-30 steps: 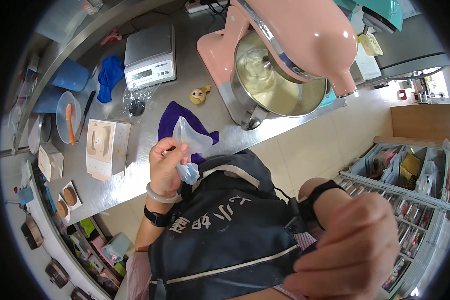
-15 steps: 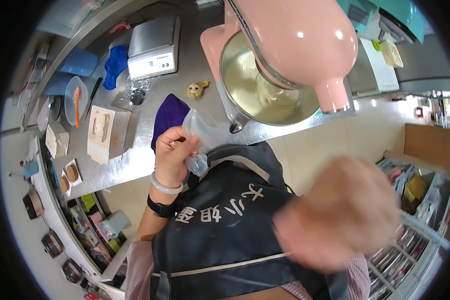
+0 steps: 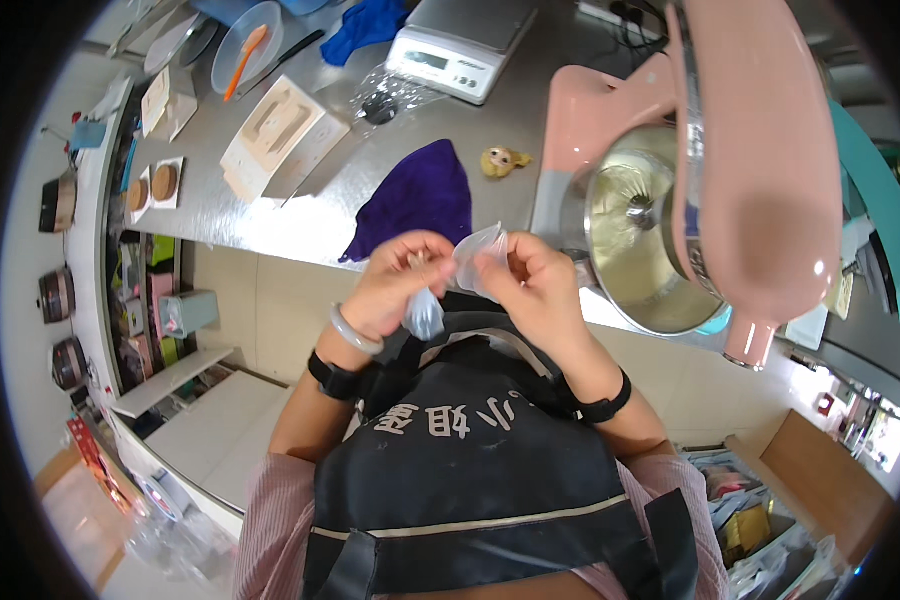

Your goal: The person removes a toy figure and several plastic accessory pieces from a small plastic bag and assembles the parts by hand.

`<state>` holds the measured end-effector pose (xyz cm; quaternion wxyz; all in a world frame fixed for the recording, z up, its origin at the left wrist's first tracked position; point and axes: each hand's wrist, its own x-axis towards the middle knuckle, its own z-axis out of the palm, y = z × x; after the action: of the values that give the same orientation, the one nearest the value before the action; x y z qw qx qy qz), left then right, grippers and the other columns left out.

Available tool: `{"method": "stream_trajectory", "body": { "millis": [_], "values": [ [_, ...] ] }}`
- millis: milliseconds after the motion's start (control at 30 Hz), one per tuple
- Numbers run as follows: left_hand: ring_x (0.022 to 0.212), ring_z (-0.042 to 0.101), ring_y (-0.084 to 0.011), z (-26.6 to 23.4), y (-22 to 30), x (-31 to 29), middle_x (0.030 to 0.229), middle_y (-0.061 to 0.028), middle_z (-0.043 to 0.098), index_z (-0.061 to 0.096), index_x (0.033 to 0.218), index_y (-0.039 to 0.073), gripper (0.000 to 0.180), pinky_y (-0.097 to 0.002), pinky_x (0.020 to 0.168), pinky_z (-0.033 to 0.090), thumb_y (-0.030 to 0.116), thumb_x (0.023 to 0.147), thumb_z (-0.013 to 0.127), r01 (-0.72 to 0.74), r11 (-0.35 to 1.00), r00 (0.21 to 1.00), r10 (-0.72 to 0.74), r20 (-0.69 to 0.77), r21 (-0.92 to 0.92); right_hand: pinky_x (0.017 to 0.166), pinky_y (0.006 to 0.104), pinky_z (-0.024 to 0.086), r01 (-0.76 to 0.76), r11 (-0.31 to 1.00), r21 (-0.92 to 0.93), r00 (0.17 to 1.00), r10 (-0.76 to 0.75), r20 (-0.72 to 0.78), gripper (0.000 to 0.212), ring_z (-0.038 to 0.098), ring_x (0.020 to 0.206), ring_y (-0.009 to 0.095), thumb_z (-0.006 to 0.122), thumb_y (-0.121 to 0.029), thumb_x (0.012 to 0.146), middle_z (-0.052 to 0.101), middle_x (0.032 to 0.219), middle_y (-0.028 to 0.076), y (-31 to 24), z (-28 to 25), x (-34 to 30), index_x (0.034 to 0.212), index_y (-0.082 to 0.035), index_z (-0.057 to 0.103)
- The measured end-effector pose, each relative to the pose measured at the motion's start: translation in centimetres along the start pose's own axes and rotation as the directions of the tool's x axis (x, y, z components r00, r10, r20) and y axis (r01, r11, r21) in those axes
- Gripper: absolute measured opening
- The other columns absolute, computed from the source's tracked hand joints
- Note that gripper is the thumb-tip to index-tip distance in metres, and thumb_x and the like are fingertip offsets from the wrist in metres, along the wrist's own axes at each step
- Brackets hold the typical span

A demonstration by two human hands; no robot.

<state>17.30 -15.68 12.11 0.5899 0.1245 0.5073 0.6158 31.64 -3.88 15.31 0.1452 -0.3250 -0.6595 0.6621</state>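
A translucent plastic bag [image 3: 480,255] is held between my two hands above the table's front edge. My left hand [image 3: 392,285] pinches its gathered part, and a bunched end [image 3: 425,316] hangs below those fingers. My right hand [image 3: 542,292] grips the wider part, thumb across the film. Just beyond the left hand lies a purple cloth [image 3: 418,200]. To the right stands a pink stand mixer [image 3: 760,160]; its steel bowl [image 3: 598,275] holds a pale, glossy mixture around the whisk [image 3: 642,208]. A small blond figurine head [image 3: 505,161] lies between cloth and mixer.
On the steel table [image 3: 315,225] are a scale [image 3: 460,55], a blue cloth [image 3: 365,30], a cream-coloured box [image 3: 285,140] and a crumpled clear wrapper [image 3: 380,105]. A white bowl [image 3: 238,65] holds an orange spatula [image 3: 245,65]. An open cardboard box [image 3: 820,480] stands at lower right.
My right hand, blurred at the lower right before, has come up to the bag and grips it. My left hand still holds the bag. The view has swung, so the table things sit differently.
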Motion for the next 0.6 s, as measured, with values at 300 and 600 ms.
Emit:
{"method": "stream_trajectory", "body": {
  "millis": [300, 600],
  "values": [
    [0.085, 0.053, -0.0191, -19.3, -1.7, 6.4, 0.096, -0.0106, 0.054, 0.045, 0.111, -0.002, 0.04, -0.0277, 0.076, 0.043, -0.004, 0.072, 0.053, 0.038, 0.92, 0.923, 0.118, -0.367, 0.39, 0.071, 0.0335, 0.044, 0.223, 0.903, -0.368, 0.974, -0.22, 0.051, 0.022, 0.056, 0.077, 0.025, 0.052, -0.02, 0.085, 0.058, 0.079, 0.012, 9.3, 13.4, 12.5, 0.09, 0.001, 0.057],
    [0.113, 0.04, -0.0394, -22.0, -0.4, 10.6, 0.12, -0.0212, 0.045, 0.048, 0.114, 0.001, 0.051, -0.0421, 0.097, 0.034, 0.003, 0.066, 0.062, -0.252, 0.248, 0.841, 0.534, 0.086, 0.935, 0.089, 0.0381, 0.039, 0.294, 0.672, -0.68, 0.934, -0.352, 0.056, 0.018, 0.051, 0.096, 0.034, 0.047, -0.011, 0.084, 0.056, 0.099, 0.017, 16.1, 12.0, 11.9, 0.095, 0.0, 0.056]
  ]
}}
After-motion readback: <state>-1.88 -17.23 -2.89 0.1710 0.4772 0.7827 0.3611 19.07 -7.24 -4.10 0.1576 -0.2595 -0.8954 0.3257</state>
